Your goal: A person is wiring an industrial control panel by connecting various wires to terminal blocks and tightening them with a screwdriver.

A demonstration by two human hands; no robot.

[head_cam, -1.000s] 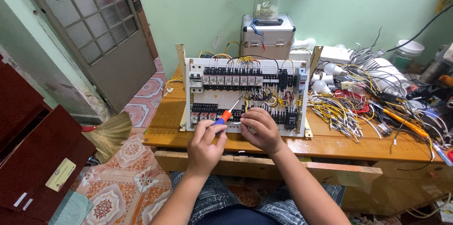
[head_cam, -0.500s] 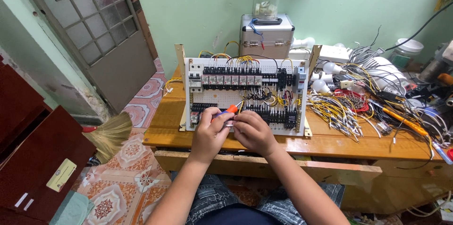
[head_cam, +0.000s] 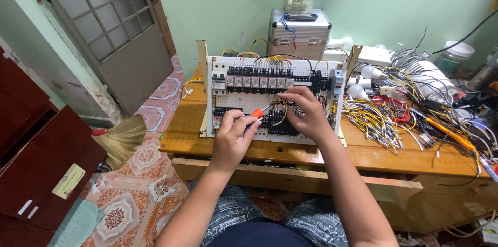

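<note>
left hand (head_cam: 232,135) gripping screwdriver (head_cam: 258,113) — right hand (head_cam: 305,113) pinching wires (head_cam: 280,108)

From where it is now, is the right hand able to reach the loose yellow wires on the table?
Probably yes. The right hand rests on the wiring panel, and the yellow wires lie just beside it on the table, with nothing between.

Both forearms bare from elbow down, no sleeves in view, no watch, no wristband, no gloves. Left hand (head_cam: 232,135) & right hand (head_cam: 307,112): no rings or other jewellery visible, nails short as far as can be told. Lap at bottom of view: trousers/shorts in dark blue-grey fabric w/ mottled, faded denim-like print, darker plain patch at centre. Rest of body out of frame.
</note>
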